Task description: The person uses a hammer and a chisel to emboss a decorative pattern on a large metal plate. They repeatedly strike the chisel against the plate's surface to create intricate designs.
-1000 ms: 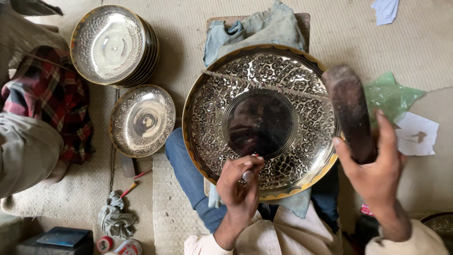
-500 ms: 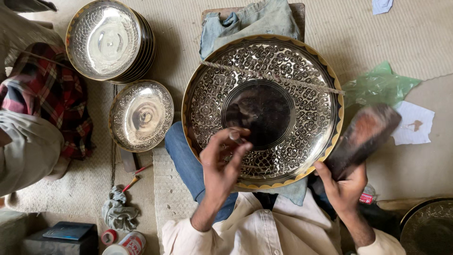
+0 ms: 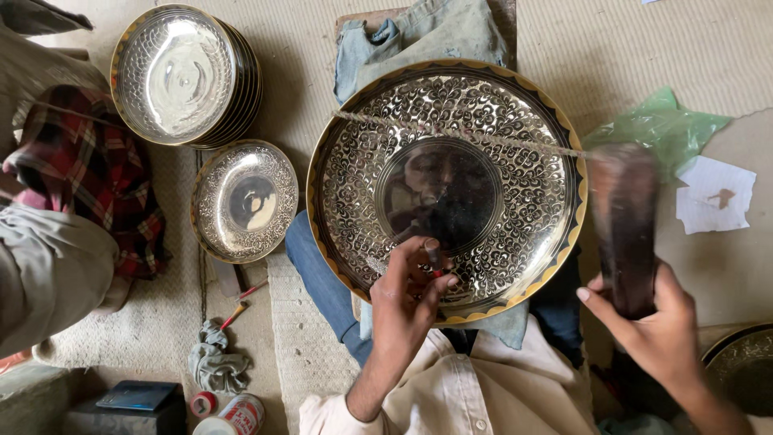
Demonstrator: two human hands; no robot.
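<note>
Resting under left hand (image 3: pixel 407 294), engraved tray (image 3: pixel 515 145), mallet (image 3: pixel 624 225) beside

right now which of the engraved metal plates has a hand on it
The large engraved brass plate on the person's lap: the left hand rests on its lower rim. The smaller plate and the stack lie untouched.

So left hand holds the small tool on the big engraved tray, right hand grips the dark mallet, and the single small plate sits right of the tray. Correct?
Not quite. In the head view the small plate lies left of the big engraved tray. The left hand with the small tool and the right hand gripping the dark mallet are correct.
</note>
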